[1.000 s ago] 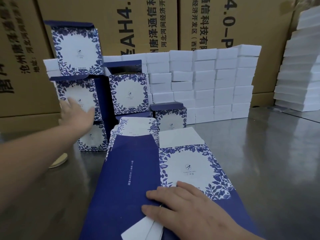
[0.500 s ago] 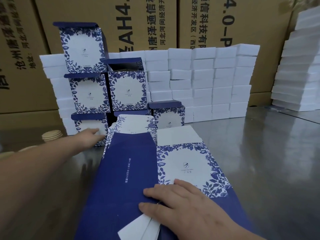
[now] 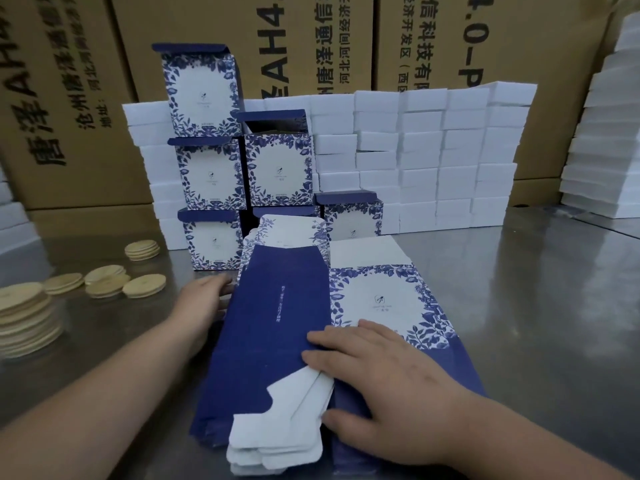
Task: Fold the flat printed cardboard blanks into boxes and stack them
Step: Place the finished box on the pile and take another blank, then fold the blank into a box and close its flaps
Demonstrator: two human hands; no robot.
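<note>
2 grips on the pile. Right grip (image 3: 377,372) lies palm-down on the near end of the flat blanks (image 3: 277,327), fingers straight & spread, pressing on top, nothing curled round anything. Left grip (image 3: 202,301) is at the pile's left edge, fingers near straight, tips touching the navy edge. Can't tell if any tip is under it.

Blanks sit as one pile mid-counter (image 3: 536,306), right in front of me. Navy panel on the left half, white/blue floral panel on the right. White tabs stick out at the near end, a floral flap at the far end.

Folded boxes (image 3: 212,174) stand just behind the pile: 3 high at left, 2 high in the next col, 1 at right w/ navy top flap raised.

Wall of white blocks (image 3: 422,150) behind & beside the boxes; touching or not, can't tell. Brown cartons (image 3: 311,39) w/ printed text at the back. Pale round discs (image 3: 143,287) on the counter to my left, some piled, some loose.
</note>
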